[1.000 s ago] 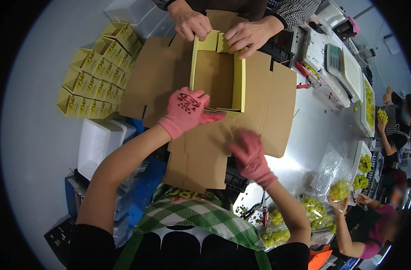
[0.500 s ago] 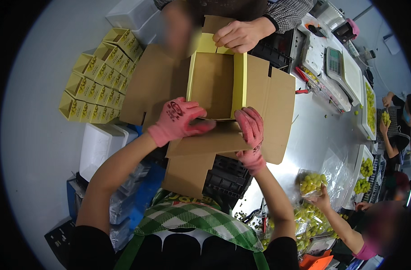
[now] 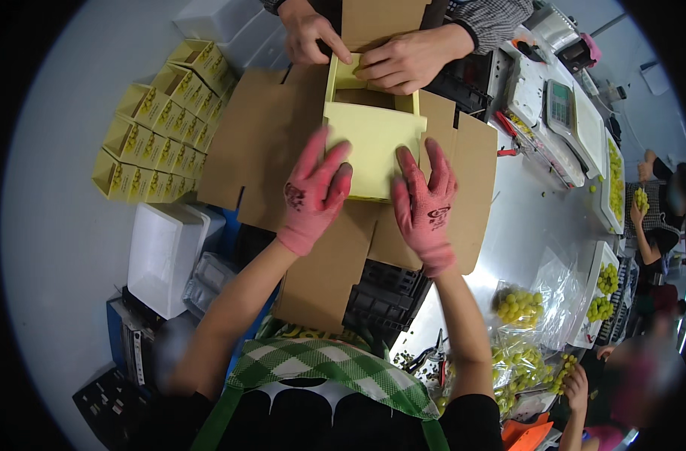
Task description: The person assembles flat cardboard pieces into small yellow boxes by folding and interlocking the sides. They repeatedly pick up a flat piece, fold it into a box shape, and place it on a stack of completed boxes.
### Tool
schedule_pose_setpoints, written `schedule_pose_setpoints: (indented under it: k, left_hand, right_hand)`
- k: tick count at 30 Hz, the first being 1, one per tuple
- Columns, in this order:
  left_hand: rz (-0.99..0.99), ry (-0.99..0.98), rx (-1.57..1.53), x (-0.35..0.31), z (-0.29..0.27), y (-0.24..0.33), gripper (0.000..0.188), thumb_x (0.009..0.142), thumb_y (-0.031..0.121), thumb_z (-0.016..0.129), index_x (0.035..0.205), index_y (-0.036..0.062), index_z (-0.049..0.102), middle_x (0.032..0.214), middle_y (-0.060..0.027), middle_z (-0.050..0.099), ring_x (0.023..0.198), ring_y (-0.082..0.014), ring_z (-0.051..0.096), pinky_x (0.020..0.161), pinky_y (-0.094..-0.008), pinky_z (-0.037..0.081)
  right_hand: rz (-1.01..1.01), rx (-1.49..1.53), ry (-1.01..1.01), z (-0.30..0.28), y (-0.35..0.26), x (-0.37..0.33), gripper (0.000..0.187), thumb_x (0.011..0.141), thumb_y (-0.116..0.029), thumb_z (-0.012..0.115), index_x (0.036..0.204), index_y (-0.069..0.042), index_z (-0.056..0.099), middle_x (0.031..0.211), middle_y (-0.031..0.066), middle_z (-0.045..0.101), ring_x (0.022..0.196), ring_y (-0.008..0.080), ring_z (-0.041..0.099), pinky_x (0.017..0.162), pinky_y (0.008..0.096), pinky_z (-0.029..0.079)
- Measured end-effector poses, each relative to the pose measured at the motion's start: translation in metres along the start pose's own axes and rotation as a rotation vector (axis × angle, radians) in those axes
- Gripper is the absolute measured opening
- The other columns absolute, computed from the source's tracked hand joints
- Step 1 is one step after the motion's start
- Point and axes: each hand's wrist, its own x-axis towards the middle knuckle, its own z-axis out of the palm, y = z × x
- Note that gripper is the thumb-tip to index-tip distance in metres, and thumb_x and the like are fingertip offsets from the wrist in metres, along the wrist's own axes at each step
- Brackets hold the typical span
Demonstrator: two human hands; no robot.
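A pale yellow carton (image 3: 372,150) lies in the middle, on flattened-out brown cardboard flaps (image 3: 264,135). Its near panel is folded over the opening and covers most of the brown inside. My left hand (image 3: 313,199), in a pink glove, is at the panel's near left corner with fingers spread. At the right edge is my right hand (image 3: 427,207), also gloved, fingers apart; neither hand grips anything. Across from me, a co-worker's bare hands (image 3: 410,62) touch the carton's far end, where a brown flap (image 3: 380,19) stands up.
Several yellow grape-printed cartons (image 3: 155,116) are stacked at left, above a white plastic tub (image 3: 161,259). A black crate (image 3: 386,297) shows near me. On the metal table at right are a scale (image 3: 561,105), pruning shears (image 3: 427,356) and bagged grapes (image 3: 519,307). Other people work there.
The near yellow panel has come down over the carton's opening. My hands have moved from its near edge onto that panel. The co-worker's other hand has come to the far end.
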Motion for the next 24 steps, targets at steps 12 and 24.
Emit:
schedule_pose_setpoints:
  k: [12, 24]
  left_hand:
    - [0.383, -1.214, 1.295, 0.060, -0.030, 0.053, 0.046, 0.081, 0.050, 0.055, 0.107, 0.0124, 0.065, 0.104, -0.0013, 0.062, 0.111, -0.0255, 0.049, 0.111, -0.0478, 0.022]
    - [-0.125, -2.005, 0.402, 0.055, 0.001, 0.010, 0.085, 0.075, 0.056, 0.062, 0.140, 0.0094, 0.032, 0.141, -0.0159, 0.037, 0.120, -0.0376, 0.045, 0.095, -0.0460, 0.042]
  right_hand:
    - [-0.396, -0.122, -0.634, -0.025, 0.022, 0.043, 0.032, 0.064, -0.029, 0.076, 0.088, -0.012, 0.064, 0.084, 0.0031, 0.063, 0.098, 0.0183, 0.058, 0.109, 0.0512, 0.028]
    - [-0.253, 0.243, -0.307, -0.017, -0.023, -0.009, 0.049, 0.056, -0.018, 0.077, 0.100, -0.006, 0.061, 0.106, 0.0080, 0.060, 0.106, 0.0255, 0.054, 0.105, 0.0491, 0.034]
